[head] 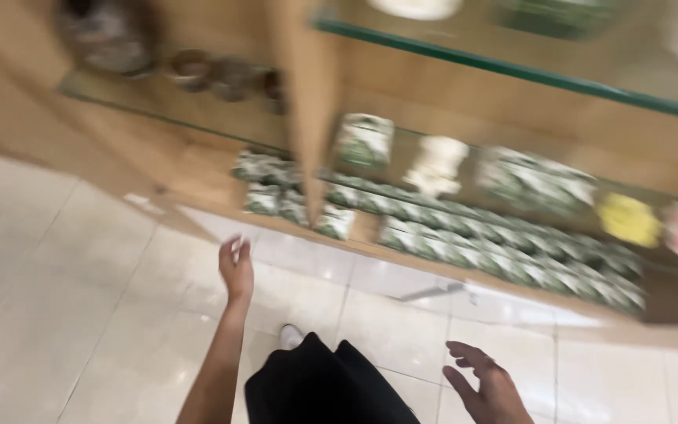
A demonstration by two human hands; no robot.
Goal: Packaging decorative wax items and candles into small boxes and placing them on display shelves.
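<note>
Blurrily, both hands, left hand (236, 269) and right hand (486, 382), spread empty near seemingly leftward-running green packets (464, 235).

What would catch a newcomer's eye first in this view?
Most likely the long row of green-and-white packets packed along the bottom wooden shelf, running from the middle to the right. Next come the two bare hands over the pale tiled floor: the left hand raised with fingers curled near the shelf edge, the right hand open and empty at the lower right. The picture is blurred, so finer detail is lost.
</note>
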